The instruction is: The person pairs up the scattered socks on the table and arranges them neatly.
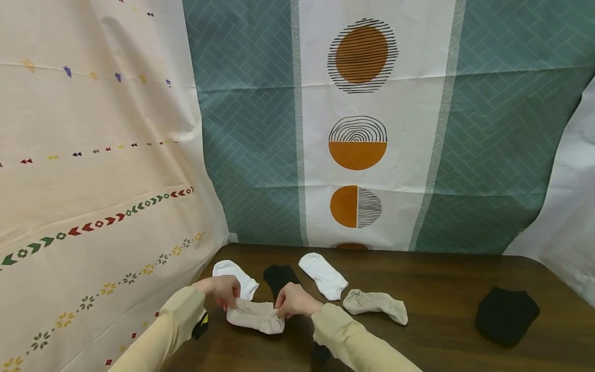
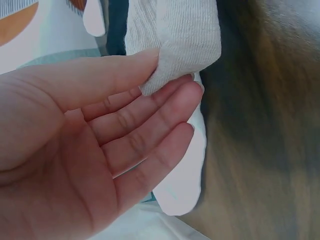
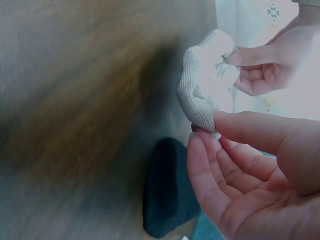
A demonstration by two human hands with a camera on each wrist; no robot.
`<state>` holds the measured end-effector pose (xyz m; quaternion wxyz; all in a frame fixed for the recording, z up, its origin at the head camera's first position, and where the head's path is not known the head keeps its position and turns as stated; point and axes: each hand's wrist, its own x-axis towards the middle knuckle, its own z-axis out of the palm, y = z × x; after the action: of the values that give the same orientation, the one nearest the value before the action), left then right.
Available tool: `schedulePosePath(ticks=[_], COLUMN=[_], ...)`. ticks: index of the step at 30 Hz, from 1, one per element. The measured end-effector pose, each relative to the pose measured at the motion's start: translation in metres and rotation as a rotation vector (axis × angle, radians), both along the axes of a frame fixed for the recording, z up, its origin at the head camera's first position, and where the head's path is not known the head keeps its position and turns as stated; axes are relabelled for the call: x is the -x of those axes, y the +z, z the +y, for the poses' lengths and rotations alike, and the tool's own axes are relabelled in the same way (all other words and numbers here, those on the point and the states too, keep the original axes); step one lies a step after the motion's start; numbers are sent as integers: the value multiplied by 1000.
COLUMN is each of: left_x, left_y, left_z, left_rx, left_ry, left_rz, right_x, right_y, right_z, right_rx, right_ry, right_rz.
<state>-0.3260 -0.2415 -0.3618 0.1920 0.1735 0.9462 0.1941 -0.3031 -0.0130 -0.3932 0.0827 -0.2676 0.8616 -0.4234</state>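
Observation:
A beige ribbed sock (image 1: 253,316) is stretched between both hands, above the near left part of the table. My left hand (image 1: 225,291) pinches its left end between thumb and fingers, as the left wrist view shows at the sock's edge (image 2: 187,40). At the other end my right hand (image 1: 295,300) pinches the sock (image 3: 197,95) between thumb and index finger. Just beyond the left hand lies a white sock (image 1: 234,276). Behind the right hand a black sock (image 1: 280,276) lies partly covered.
On the brown table (image 1: 441,294), another white sock (image 1: 323,275) lies toward the back, with a second beige sock (image 1: 376,305) to the right of the right hand. A black sock (image 1: 506,316) sits far right. Patterned cloths (image 1: 251,129) hang behind and at the left.

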Motion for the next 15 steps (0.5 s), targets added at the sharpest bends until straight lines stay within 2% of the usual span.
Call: schedulePosePath(ticks=[15], left_x=[8], left_y=[6], left_z=[18], left_rx=[-82], left_ry=[-33], left_rz=[11], right_x=[13], right_y=[9], right_z=[24], right_rx=[26], right_ry=[-10], right_rz=[11])
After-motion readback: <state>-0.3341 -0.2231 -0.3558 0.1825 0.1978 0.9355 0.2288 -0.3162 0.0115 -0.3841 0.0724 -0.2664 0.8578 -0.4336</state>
